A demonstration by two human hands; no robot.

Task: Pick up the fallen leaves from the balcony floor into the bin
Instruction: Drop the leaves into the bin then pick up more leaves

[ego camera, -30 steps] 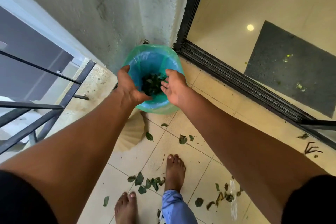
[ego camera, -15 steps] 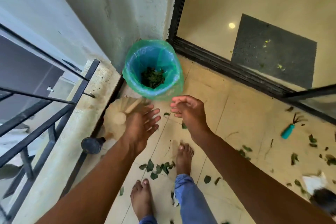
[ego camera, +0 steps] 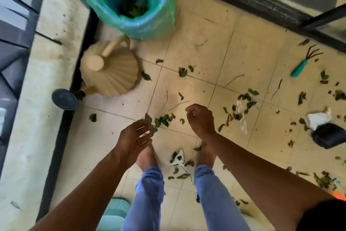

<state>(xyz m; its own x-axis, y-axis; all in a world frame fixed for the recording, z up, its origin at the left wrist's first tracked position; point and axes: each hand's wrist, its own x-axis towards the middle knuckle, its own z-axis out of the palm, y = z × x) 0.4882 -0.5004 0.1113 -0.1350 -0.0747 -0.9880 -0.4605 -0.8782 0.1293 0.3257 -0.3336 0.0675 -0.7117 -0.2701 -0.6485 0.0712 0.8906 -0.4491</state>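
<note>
A: Where do the hands stand?

B: Both hang above the floor, empty as far as I can see. The left hand (ego camera: 135,136) has its fingers spread and released; the right hand (ego camera: 200,118) is loosely curled round nothing.

A: And the leaves?

B: Some lie in the green-lined bin (ego camera: 131,4) at the far left. A cluster of leaves (ego camera: 162,120) lies just beyond the left fingers; more leaves (ego camera: 243,103) are scattered to the right.

A: So which step?

B: Reaching for another handful, I judge. Next: bend down, gather that near cluster, carry it to the bin.
</note>
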